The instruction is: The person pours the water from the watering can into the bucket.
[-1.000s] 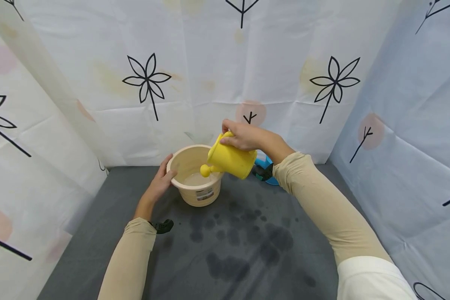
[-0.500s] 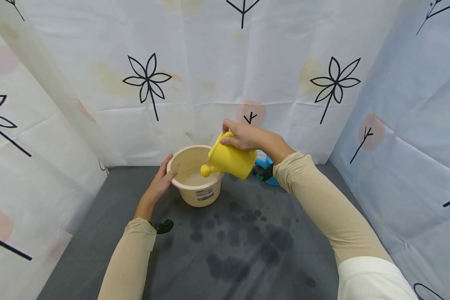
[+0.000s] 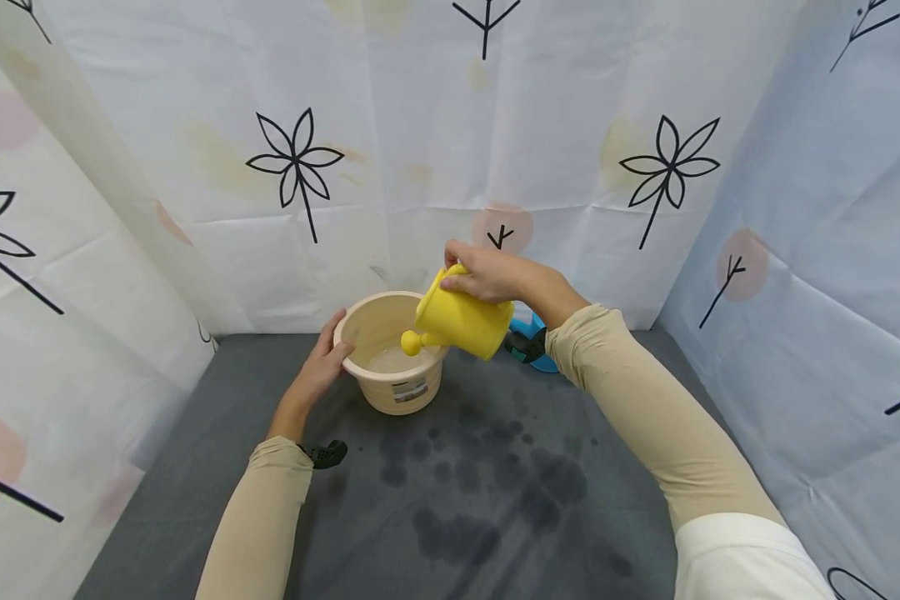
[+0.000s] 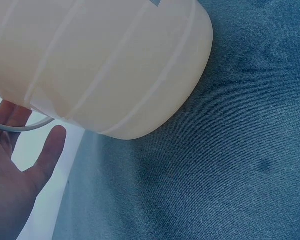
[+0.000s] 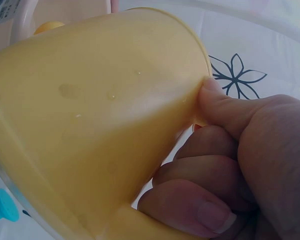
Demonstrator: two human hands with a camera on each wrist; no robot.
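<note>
A cream plastic bucket (image 3: 378, 392) with a printed label stands upright on the dark grey surface. My left hand (image 3: 318, 367) grips its left rim, thumb over the edge. In the left wrist view, this hand (image 4: 20, 175) lies beside the bucket's wall (image 4: 115, 60) and its thin handle (image 4: 20, 128). My right hand (image 3: 487, 271) holds a yellow watering can (image 3: 465, 321) tilted leftward, its round spout head (image 3: 411, 342) over the bucket's opening. The right wrist view has fingers (image 5: 195, 165) curled round the can's handle and the thumb against the rim. Droplets dot the can (image 5: 105, 95).
Behind my right wrist is a light blue plastic object (image 3: 546, 363), mostly hidden; its blue knob-shaped end (image 5: 5, 205) shows in the right wrist view. Wet spots (image 3: 465, 533) mark the grey surface (image 3: 360, 533). White patterned cloth (image 3: 420, 150) hangs at the back and sides.
</note>
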